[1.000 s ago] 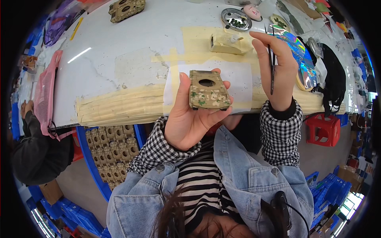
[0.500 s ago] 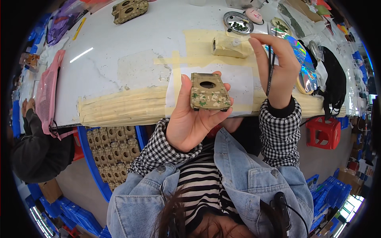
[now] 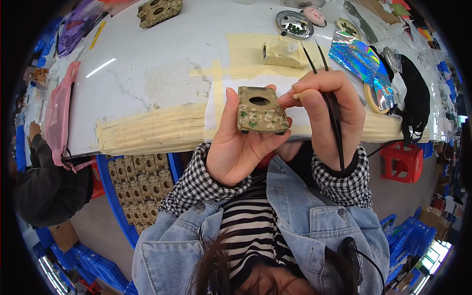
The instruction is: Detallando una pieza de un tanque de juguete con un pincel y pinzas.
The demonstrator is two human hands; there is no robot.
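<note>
A camouflage toy tank hull (image 3: 263,116) with a round hole in its top rests in my left hand (image 3: 233,155), fingers wrapped round its sides. My right hand (image 3: 334,105) pinches a thin pale stick (image 3: 296,96) between thumb and forefinger. Its tip is at the right side of the hull, though I cannot tell whether it touches. Tucked in the same hand, black tweezers (image 3: 333,115) point up and away with their tips apart. Beyond the hands, a small cream block (image 3: 282,58) with a whitish dab on top sits on the taped tabletop.
A round metal dish (image 3: 295,30) of small dark green parts stands at the back right, near holographic sheets (image 3: 356,56). Another camouflage tank (image 3: 160,12) is at the back left. A blue crate (image 3: 117,199) of several hulls lies below the table; a person in black (image 3: 51,184) sits left.
My right hand has come down and toward me, bringing the stick from the cream block to the hull. The tweezers have turned with it. My left hand still holds the hull.
</note>
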